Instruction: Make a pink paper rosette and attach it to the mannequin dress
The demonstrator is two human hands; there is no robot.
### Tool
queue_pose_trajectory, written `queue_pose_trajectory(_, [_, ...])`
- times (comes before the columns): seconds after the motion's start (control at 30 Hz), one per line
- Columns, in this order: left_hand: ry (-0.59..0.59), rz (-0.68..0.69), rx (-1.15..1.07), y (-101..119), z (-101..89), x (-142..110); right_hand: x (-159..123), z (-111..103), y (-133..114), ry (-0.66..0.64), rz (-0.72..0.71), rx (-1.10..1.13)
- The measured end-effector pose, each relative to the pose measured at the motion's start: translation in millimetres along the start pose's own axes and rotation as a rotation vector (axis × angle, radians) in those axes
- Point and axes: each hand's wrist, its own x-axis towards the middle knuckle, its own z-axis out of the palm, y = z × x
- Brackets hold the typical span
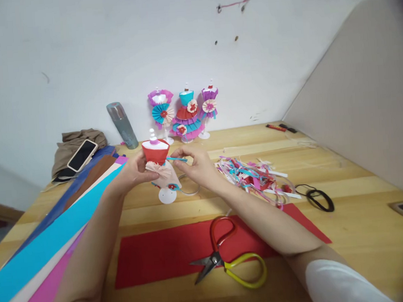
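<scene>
A small mannequin doll (158, 159) with a red paper bodice and a pale pink fan rosette stands on a white round base above the wooden table. My left hand (134, 172) is closed around its left side. My right hand (193, 164) pinches a thin teal paper strip (176, 159) against the doll's waist. Red-and-yellow-handled scissors (229, 255) lie on a red paper sheet (160, 255) near me.
Three finished paper-dress dolls (185, 113) stand by the wall beside a grey bottle (123, 125). Coloured paper sheets (45, 244) lie at left, with a phone (82, 155) on a brown cloth. Paper scraps (251, 175) and a black loop (318, 198) lie at right.
</scene>
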Motion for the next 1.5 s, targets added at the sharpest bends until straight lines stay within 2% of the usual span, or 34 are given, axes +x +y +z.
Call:
queue_pose_trajectory(0.2, [0.017, -0.054, 0.040, 4, 0.0, -2, 1, -3, -2, 0.061, -0.029, 0.004])
queue_pose_trajectory(0.47, [0.033, -0.085, 0.021, 4, 0.9, -3, 2, -4, -5, 0.047, -0.029, -0.011])
queue_pose_trajectory(0.9, [-0.116, 0.092, -0.110, -5, -9.9, -6, 2, -1, -1, 0.090, -0.029, -0.002])
queue_pose_trajectory(0.97, [-0.098, 0.121, -0.182, -7, -13.5, -4, 1, -1, 0, 0.099, -0.031, 0.004])
queue_pose_trajectory(1.1, [0.022, 0.095, -0.236, -10, -19.8, 3, -1, -1, 0, 0.094, -0.035, 0.010])
queue_pose_trajectory(1.27, [0.082, 0.070, -0.050, -20, -25.6, 12, -2, -1, -1, 0.084, -0.056, -0.015])
queue_pose_trajectory(1.5, [0.070, 0.099, 0.069, -21, -25.4, 19, -3, -1, -4, 0.099, -0.083, -0.016])
